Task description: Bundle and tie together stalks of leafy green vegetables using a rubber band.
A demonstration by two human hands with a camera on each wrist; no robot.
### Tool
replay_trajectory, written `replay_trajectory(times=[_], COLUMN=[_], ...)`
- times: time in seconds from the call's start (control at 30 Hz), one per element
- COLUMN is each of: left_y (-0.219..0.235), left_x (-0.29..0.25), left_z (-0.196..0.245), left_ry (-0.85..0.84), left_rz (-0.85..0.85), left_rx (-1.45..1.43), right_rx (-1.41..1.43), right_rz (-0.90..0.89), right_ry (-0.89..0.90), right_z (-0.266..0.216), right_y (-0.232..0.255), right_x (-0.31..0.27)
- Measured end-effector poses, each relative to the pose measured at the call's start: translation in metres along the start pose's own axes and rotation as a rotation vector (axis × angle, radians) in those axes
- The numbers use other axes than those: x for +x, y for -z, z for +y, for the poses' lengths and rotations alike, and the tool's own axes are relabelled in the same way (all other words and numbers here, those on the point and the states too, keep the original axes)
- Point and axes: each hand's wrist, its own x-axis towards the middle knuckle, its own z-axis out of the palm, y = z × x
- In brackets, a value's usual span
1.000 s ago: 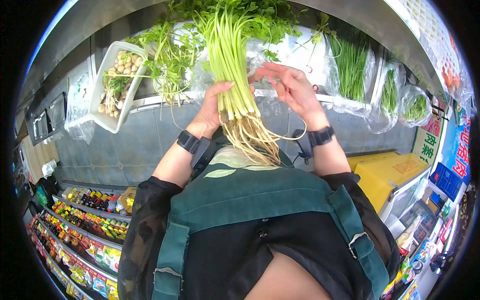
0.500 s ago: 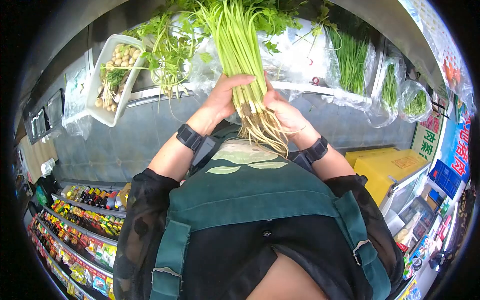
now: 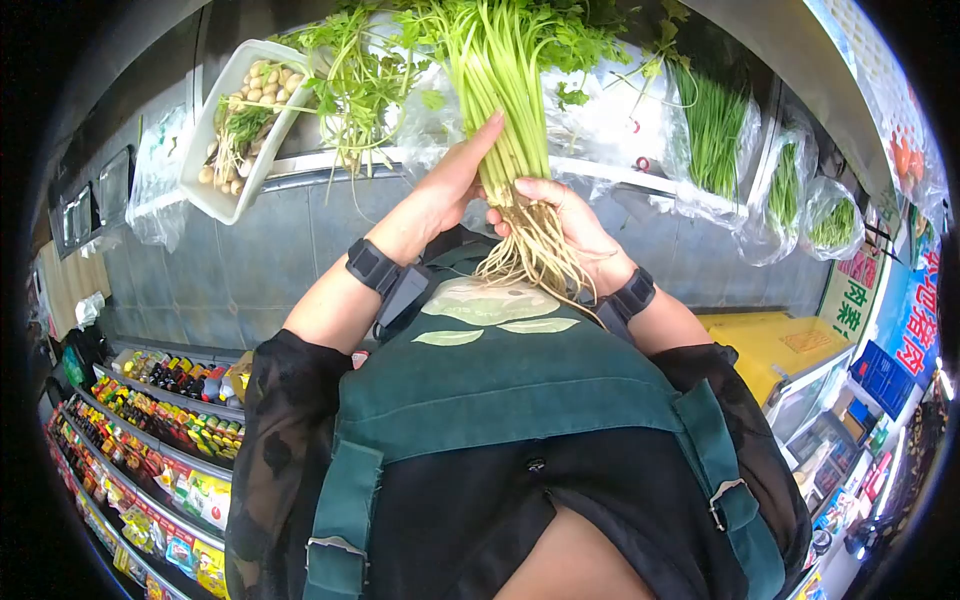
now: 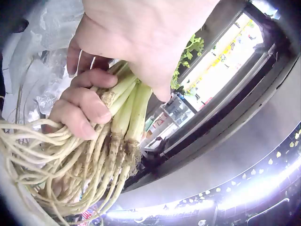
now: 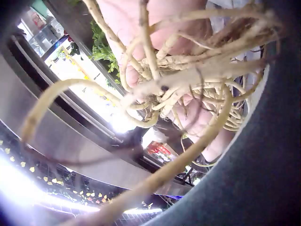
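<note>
A bunch of long green leafy stalks [image 3: 500,90] with pale, soil-specked roots [image 3: 540,250] stands over the apron front in the head view. My left hand [image 3: 440,195] holds its left side, thumb pointing up along the stalks, fingers mostly hidden behind. Lower down, my right hand [image 3: 580,225] grips the base where stalks meet roots, thumb in front and fingers round the back. In the left wrist view, curled fingers press on the stalk bases [image 4: 127,113]. Tangled roots [image 5: 188,80] cover much of the right wrist view.
A white tub [image 3: 225,200] of small round pale vegetables lies left on the counter. Loose leafy stems [image 3: 350,100] are beside it. Bagged green stalks [image 3: 715,140] stand at the right. Bottle shelves [image 3: 160,430] are lower left, a yellow cabinet [image 3: 770,345] lower right.
My right hand, held apart beside the bunch a second ago, came onto it and now grips the base. The left thumb has turned from across the stalks to along them. The bunch shifted right.
</note>
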Motion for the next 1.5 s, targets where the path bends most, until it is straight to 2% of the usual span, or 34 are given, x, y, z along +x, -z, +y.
replay_trajectory(times=[0.03,0.07,0.1,0.2,0.27,0.3,0.37,0.43,0.53,0.6,0.63,0.7,0.77,0.83,0.87,0.9,0.97,1.03,1.1,1.17,1.23,1.4,1.5], left_y=[-0.003,0.007,0.011,0.011,0.005,0.000,-0.009,-0.006,-0.012,-0.027,-0.029,-0.031,-0.051,-0.062,-0.065,-0.066,-0.064,-0.066,-0.068,-0.070,-0.071,-0.062,-0.061], left_x=[-0.005,-0.002,-0.004,-0.015,-0.022,-0.023,-0.023,-0.019,-0.019,-0.030,-0.035,-0.046,-0.065,-0.068,-0.065,-0.063,-0.061,-0.060,-0.061,-0.058,-0.057,-0.050,-0.054], left_z=[0.002,-0.005,-0.006,-0.008,-0.007,-0.009,-0.013,-0.016,-0.017,-0.020,-0.024,-0.032,-0.026,-0.036,-0.043,-0.049,-0.053,-0.055,-0.055,-0.052,-0.051,-0.069,-0.064], left_ry=[0.010,-0.002,-0.003,-0.070,-0.214,-0.220,-0.139,-0.135,-0.140,-0.289,-0.282,-0.964,-1.049,-0.989,-0.930,-0.952,-0.967,-0.967,-0.959,-0.963,-0.950,-0.894,-0.841], left_rz=[0.028,-0.045,-0.047,-0.026,0.035,0.045,0.170,0.168,0.168,0.379,0.390,0.756,0.673,0.595,0.623,0.669,0.676,0.685,0.693,0.731,0.751,0.719,0.680], left_rx=[-0.047,-0.037,-0.036,0.091,0.330,0.323,0.258,0.226,0.288,0.200,0.205,1.053,1.100,1.076,1.091,1.101,1.089,1.107,1.125,1.202,1.155,1.144,1.116], right_rx=[-0.001,-0.007,-0.007,-0.036,-0.046,-0.053,-0.027,0.090,-0.010,-0.024,-0.016,0.083,0.060,0.001,-0.067,-0.069,0.102,0.106,0.171,0.166,0.163,0.114,0.077], right_rz=[0.007,0.027,0.028,0.018,0.022,0.028,0.047,0.071,0.008,-0.047,-0.055,-0.104,-0.165,-0.159,-0.241,-0.255,-0.260,-0.260,-0.355,-0.345,-0.333,-0.375,-0.339], right_ry=[-0.010,-0.003,-0.001,-0.019,-0.002,0.009,-0.026,-0.014,-0.072,-0.064,-0.073,-0.039,0.012,0.053,0.105,0.101,-0.092,-0.101,-0.101,-0.083,-0.064,-0.104,-0.101], right_z=[0.000,-0.001,0.000,0.002,0.003,0.004,0.003,-0.001,-0.013,-0.012,-0.009,-0.007,-0.001,0.001,0.001,0.001,-0.002,-0.003,0.001,0.001,-0.002,-0.003,-0.005], right_y=[0.000,-0.004,-0.003,0.004,0.004,0.003,-0.003,-0.003,0.003,0.007,0.010,0.014,0.021,0.021,0.016,0.019,0.017,0.020,0.026,0.021,0.016,0.025,0.022], right_x=[-0.001,-0.002,-0.001,0.003,0.006,0.006,0.007,0.009,0.006,0.008,0.008,0.011,0.020,0.022,0.022,0.025,0.027,0.027,0.038,0.039,0.038,0.038,0.033])
